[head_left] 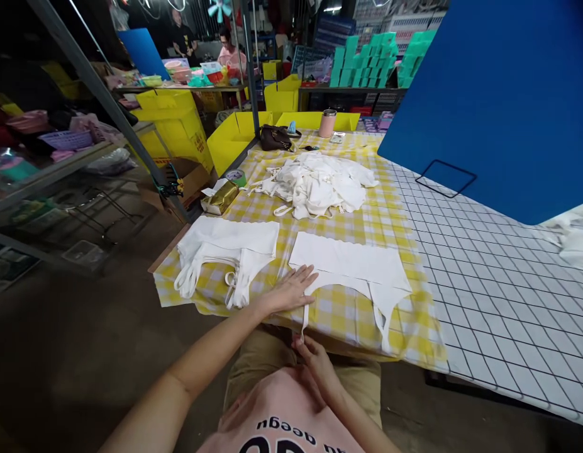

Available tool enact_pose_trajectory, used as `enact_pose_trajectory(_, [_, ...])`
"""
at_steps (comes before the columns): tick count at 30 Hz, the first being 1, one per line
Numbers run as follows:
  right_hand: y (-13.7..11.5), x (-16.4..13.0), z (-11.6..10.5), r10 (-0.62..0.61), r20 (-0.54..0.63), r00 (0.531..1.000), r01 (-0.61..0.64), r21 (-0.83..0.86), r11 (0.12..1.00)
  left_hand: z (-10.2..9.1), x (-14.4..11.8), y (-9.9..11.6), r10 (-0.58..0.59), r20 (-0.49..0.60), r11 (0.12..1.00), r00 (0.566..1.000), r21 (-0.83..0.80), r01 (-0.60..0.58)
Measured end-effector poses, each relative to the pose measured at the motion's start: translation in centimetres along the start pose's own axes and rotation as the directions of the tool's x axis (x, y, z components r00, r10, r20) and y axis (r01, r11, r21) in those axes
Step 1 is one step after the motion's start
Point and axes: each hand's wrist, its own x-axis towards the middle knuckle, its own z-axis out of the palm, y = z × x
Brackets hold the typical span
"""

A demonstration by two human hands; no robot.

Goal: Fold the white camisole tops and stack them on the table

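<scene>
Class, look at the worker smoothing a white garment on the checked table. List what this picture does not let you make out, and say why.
- Right hand: at the table edge on a strap of the white garment; grip too small to tell.
- Left hand: palm hidden, pressed flat on the garment.
- Pile of white garments: count unclear, tangled.
- Blue board: hides what lies behind it.
- Shirt lettering: cut off by the bottom edge.

We record white garments (352,264) on a yellow-and-white checked cloth (366,214); right, a white worktop (489,296) with a black grid; far right, a blue board (503,94); far left, yellow bins (178,119).
</scene>
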Motion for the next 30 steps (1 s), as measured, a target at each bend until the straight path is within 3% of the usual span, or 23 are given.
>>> enact_pose_trajectory(3, [-0.9,-2.5,-1.5,-0.010,0.025,1.000,0.012,-0.093,0.996,0.6,-0.2,-0.4,-0.002,0.039,0.998,0.999,0.066,0.000])
enact_pose_trajectory(5, [-2.3,-4.7,-3.3,-0.029,0.078,0.997,0.050,-0.270,0.961,0.8,-0.1,-0.6,0.003,0.046,0.997,0.999,0.078,-0.006])
enact_pose_trajectory(8, [-5.5,-7.3,-6.3,-0.085,0.151,0.985,0.159,-0.595,0.788,0.9,0.1,-0.8,0.009,0.052,0.997,0.999,0.074,-0.013])
enact_pose_trajectory(10, [-7.9,-8.1,-8.4,-0.145,0.117,0.982,0.184,-0.733,0.655,0.9,0.0,-0.8,0.015,0.051,0.998,0.999,0.065,-0.018])
enact_pose_trajectory(16, [-13.4,-6.9,-12.8,-0.303,0.023,0.953,0.159,-0.888,0.432,0.4,0.0,-0.6,-0.003,0.048,1.000,0.999,-0.011,0.003])
enact_pose_trajectory(20, [-16.3,-5.1,-13.1,-0.352,0.126,0.928,0.245,-0.916,0.318,-1.8,-0.3,1.1,-0.020,-0.019,0.965,1.000,-0.263,0.014])
enact_pose_trajectory(22, [-17.6,-4.2,-12.9,-0.335,0.204,0.920,0.301,-0.916,0.266,-3.3,-0.7,2.8,0.039,-0.046,0.871,0.998,-0.488,-0.057])
enact_pose_trajectory(24, [-18.7,-3.4,-12.6,-0.330,0.245,0.912,0.326,-0.920,0.217,-4.5,-1.0,4.8,0.159,-0.040,0.688,0.986,-0.712,-0.140])
enact_pose_trajectory(26, [-19.4,-2.5,-12.3,-0.322,0.267,0.908,0.341,-0.919,0.198,-5.1,-1.2,6.5,0.230,-0.033,0.504,0.973,-0.851,-0.149])
enact_pose_trajectory(30, [-19.6,-1.0,-12.0,-0.284,0.252,0.925,0.324,-0.914,0.245,-4.6,-0.9,8.0,0.085,-0.017,0.380,0.996,-0.924,-0.048])
